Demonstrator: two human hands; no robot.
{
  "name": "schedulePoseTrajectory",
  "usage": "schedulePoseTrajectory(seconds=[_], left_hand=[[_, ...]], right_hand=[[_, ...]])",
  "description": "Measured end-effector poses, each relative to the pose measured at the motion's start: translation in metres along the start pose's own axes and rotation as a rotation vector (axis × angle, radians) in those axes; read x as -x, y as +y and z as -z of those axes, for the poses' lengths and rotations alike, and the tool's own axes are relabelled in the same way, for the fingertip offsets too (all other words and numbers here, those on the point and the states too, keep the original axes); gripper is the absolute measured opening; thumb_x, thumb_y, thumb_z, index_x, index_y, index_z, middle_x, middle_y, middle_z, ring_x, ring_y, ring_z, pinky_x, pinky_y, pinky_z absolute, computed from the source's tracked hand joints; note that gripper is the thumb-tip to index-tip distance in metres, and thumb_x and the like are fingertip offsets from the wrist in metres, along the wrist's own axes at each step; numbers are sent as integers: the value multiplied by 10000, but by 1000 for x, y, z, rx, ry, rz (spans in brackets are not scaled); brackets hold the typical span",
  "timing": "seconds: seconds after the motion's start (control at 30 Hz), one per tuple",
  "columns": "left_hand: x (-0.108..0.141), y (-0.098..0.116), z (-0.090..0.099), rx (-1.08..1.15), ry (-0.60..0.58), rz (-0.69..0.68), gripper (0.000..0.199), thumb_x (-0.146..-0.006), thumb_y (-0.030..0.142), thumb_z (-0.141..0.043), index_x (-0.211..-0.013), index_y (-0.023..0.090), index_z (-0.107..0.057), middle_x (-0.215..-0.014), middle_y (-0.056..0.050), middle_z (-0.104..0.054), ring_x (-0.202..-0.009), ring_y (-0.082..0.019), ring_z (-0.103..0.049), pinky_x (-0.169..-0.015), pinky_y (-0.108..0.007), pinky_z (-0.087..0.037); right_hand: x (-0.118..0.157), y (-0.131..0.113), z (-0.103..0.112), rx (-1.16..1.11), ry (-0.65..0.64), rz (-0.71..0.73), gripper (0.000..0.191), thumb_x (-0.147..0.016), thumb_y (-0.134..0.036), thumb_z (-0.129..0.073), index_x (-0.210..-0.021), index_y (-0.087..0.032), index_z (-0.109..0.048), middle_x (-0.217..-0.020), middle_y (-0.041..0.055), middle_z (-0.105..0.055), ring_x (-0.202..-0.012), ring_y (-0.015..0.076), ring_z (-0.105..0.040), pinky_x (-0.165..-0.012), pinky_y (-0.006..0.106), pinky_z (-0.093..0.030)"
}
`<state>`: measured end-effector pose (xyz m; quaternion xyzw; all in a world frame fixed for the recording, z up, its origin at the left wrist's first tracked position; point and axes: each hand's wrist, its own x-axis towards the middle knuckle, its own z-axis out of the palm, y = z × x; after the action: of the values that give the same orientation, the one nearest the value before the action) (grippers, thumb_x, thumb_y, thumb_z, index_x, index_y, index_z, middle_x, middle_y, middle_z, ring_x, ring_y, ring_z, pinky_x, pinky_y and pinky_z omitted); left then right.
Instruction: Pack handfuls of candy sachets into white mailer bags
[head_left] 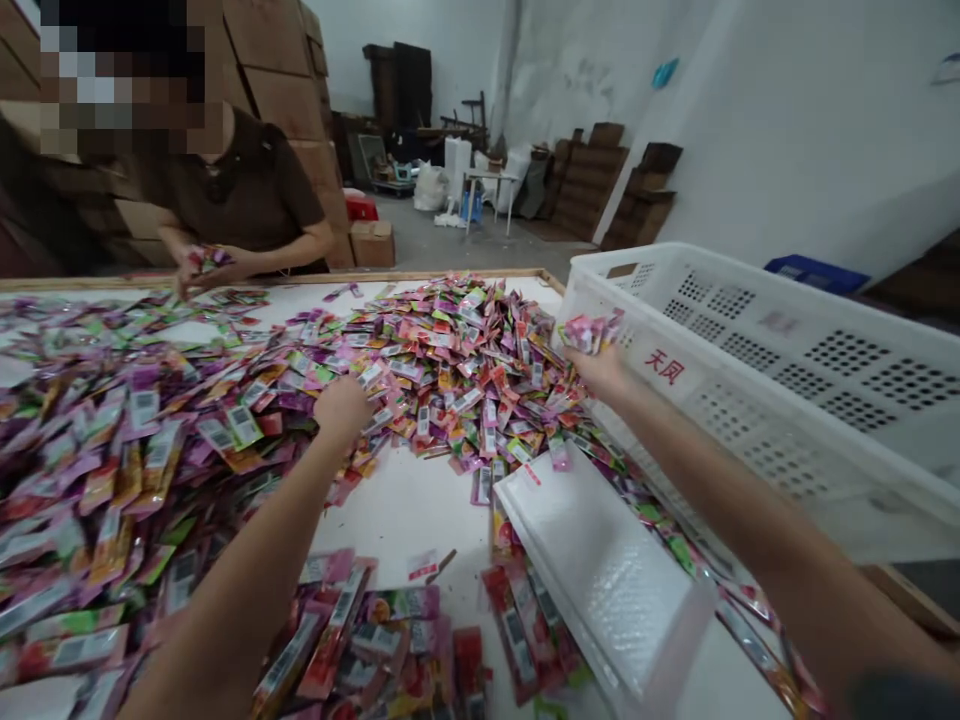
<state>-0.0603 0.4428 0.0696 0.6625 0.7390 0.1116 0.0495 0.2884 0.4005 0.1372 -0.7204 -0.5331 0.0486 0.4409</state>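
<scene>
Small printed packets in pink, purple, orange and green cover much of the white table (375,520). They heap up into a packet pile (457,350) near its far edge. My left hand (343,408) is closed at the near left side of this pile, with packets at its fingertips; exactly how many it grips is hidden. In my right hand (604,372) is a bunch of packets (591,332), held above the pile's right side and close to the white crate. Stacked clear plastic bags (600,560) lie below my right forearm, on top of some packets.
A large white perforated plastic crate (750,430) stands along the right side. Across the table, a co-worker (240,190) holds several packets in their hands. Behind are stacked cardboard boxes (274,110) and a small white table (491,178). A wooden rim (450,273) borders the far edge.
</scene>
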Motion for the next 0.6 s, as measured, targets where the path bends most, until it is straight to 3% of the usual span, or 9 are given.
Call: schedulePoseTrajectory(seconds=[0.07, 0.17, 0.33, 0.5, 0.6], left_hand=[[1, -7, -1, -26, -32, -11, 322, -722, 234, -511, -993, 72, -577, -978, -244, -635, -920, -349, -623, -697, -389, -493], [4, -12, 0, -59, -49, -26, 326, -715, 221, -487, -997, 80, -569, -988, -241, -634, -908, -347, -623, -693, -384, -486], [12, -26, 2, -41, -26, -50, 392, -737, 366, -483, -1035, 122, -555, -980, -202, -649, -909, -343, -623, -698, -369, -479], [34, -49, 5, 229, 11, -67, 318, -707, 395, -509, -888, 157, -616, -871, -115, -678, -844, -282, -633, -677, -310, -470], [62, -57, 15, 323, -9, -63, 249, -702, 370, -500, -784, 165, -615, -727, -51, -654, -742, -217, -636, -606, -245, -457]], right_hand=[[0, -6, -16, 184, -91, 72, 204, -734, -272, -552, -893, -147, -582, -874, 79, -659, -786, 208, -624, -696, 307, -507], [-1, -17, -47, 291, -241, 196, 211, -651, -177, -604, -861, -162, -601, -841, 72, -666, -807, 232, -627, -731, 306, -492], [-1, -20, -78, 373, -322, 185, 318, -564, -91, -624, -877, -141, -608, -866, 140, -661, -850, 303, -622, -755, 371, -479], [11, -9, -58, 220, -265, -25, 232, -613, -274, -663, -794, -142, -606, -778, 72, -653, -747, 223, -625, -679, 301, -492], [30, -6, -32, 60, -263, -14, 273, -597, -296, -682, -817, -156, -603, -793, 40, -659, -752, 196, -623, -682, 293, -502]])
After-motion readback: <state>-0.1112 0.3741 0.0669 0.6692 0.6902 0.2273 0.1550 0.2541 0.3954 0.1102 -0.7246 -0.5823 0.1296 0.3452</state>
